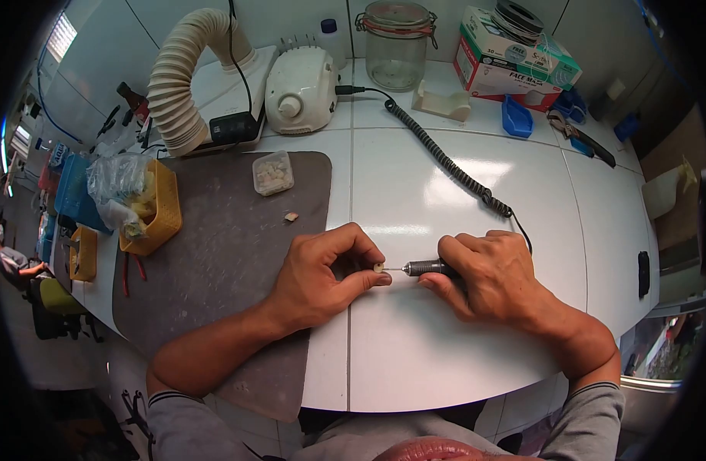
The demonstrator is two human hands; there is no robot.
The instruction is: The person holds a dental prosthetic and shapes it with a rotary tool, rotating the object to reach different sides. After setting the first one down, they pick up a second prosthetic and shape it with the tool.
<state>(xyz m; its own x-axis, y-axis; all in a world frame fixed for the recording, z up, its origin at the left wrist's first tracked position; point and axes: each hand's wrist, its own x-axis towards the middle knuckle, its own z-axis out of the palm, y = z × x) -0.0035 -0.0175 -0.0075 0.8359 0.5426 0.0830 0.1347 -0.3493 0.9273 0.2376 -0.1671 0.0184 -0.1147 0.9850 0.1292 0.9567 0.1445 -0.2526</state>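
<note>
My left hand (316,270) pinches a small cream-coloured piece (379,268) between thumb and fingertips, near the right edge of the grey mat (238,284). My right hand (495,278) is wrapped round the dark grip of a rotary handpiece (424,267). Its thin metal bit points left and meets the small piece, or very nearly so. From behind my right hand a coiled black cord (445,161) runs back to a white control unit (301,91) with a round knob. On the mat lie a clear tub (273,174) of pale pieces and one loose pale fragment (291,217).
A ribbed hose (176,77) arches over the back left. Left of the mat stands a yellow basket (167,207) with plastic bags. At the back are a glass jar (396,54), face mask boxes (514,65), a blue scoop (517,117) and pliers (591,146).
</note>
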